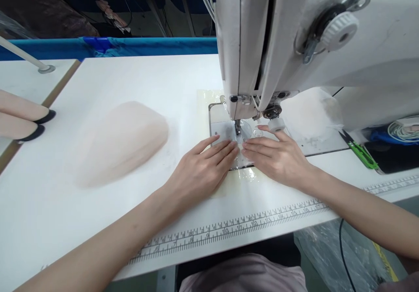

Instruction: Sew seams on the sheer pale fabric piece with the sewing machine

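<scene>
My left hand (205,168) lies flat just left of the presser foot (238,127) of a white sewing machine (252,43), its fingers stretched toward the foot. On the other side, my right hand (276,156) rests with its fingers extended and the fingertips nearly meeting the left ones. Both are on the metal needle plate (216,113) and the clear, shiny film around it. Whether thin sheer cloth lies under the fingertips, I cannot tell. A soft heap of sheer beige fabric (131,139) sits on the white table to the left.
Green-handled thread snips (362,154) lie at the right beside a dark tray (393,156) with coiled cord. Pale sheer material (310,113) is under the machine arm. Two beige pieces with black ends (24,115) reach in at the left. A printed ruler (235,228) runs along the front edge.
</scene>
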Tool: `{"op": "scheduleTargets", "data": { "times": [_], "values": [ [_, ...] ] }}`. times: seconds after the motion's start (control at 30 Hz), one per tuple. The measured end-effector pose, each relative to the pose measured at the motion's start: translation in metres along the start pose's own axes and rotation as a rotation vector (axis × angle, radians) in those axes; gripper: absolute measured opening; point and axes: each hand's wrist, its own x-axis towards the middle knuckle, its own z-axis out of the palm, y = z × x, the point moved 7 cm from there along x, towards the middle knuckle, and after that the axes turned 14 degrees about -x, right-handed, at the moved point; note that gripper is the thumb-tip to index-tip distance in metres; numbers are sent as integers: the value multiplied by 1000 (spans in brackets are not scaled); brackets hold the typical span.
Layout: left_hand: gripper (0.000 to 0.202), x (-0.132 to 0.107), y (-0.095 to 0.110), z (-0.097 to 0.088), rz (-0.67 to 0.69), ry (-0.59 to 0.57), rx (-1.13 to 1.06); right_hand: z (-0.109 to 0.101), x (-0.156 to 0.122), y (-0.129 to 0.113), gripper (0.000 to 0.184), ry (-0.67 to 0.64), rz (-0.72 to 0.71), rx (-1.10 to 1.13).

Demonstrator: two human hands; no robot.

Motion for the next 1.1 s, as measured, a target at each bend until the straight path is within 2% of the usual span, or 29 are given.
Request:
{"op": "scheduleTargets", "data": {
  "times": [0.3, 0.53, 0.83, 1.1],
  "values": [
    [33, 5, -14, 2, -66, 33, -5, 5, 3, 2, 22, 0, 9, -85],
    [33, 2, 1, -2, -82, 17, -13, 5, 2, 1, 22, -6, 17, -95],
    [37, 7, -16, 3, -103, 53, -34, 11, 8, 5, 27, -64, 80, -134],
    [42, 4, -4, 0, -127, 47, -23, 5, 6, 2, 26, -92, 93, -139]
  ]
}}
